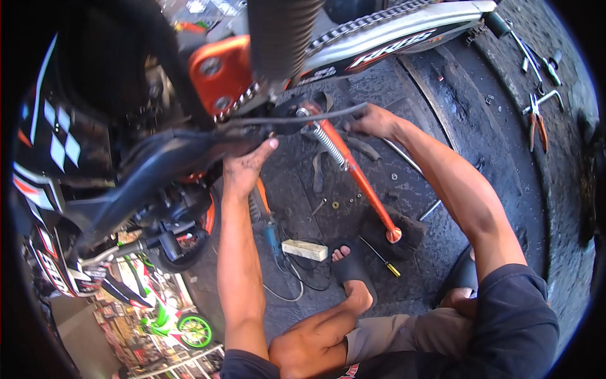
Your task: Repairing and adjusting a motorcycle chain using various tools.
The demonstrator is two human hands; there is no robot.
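A motorcycle fills the upper left, its orange side stand (363,180) slanting down to a dark block (410,234). A spring (329,145) runs along the stand's upper part. My left hand (246,167) grips a black part of the motorcycle (196,146) from below; its thumb shows, and the other fingers are hidden. My right hand (379,121) is closed, to the right of the stand's top. Its fingers are curled by the tip of a thin grey bar (331,115); what they hold cannot be made out.
On the dark floor lie a yellow-handled screwdriver (382,258), a blue-and-orange power tool (271,235), a pale block (304,249) and small nuts and washers. Orange-handled pliers (538,123) and other tools lie far right. A green-wheeled motorcycle (189,331) stands at lower left.
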